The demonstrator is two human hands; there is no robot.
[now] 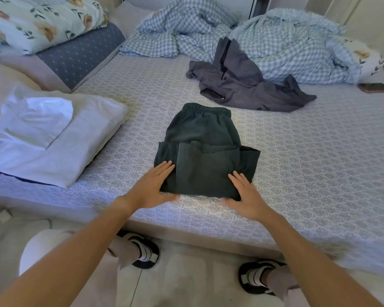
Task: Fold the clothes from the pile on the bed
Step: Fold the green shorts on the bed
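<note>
Matt dark-green cloth trousers (205, 149)

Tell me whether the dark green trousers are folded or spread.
Folded: the dark green elastic-waist trousers have their legs doubled up over the upper part, with both hands resting flat on the near corners.

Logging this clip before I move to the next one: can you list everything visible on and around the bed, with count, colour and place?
dark green trousers: one, partly folded, near edge of bed, waistband away from the person
grey garment: one, unfolded, crumpled behind the trousers
white folded clothes: one stack, left side of bed
checked duvet: one, blue and white, bunched at far right
floral quilt: one, pale with flowers, far left, on a blue dotted cushion
phone: one, dark, far right on the bed
bed: one, patterned grey-blue cover
sandals: two, black and white, on the floor
left hand: flat on the trousers' left corner
right hand: flat on the right corner
</note>
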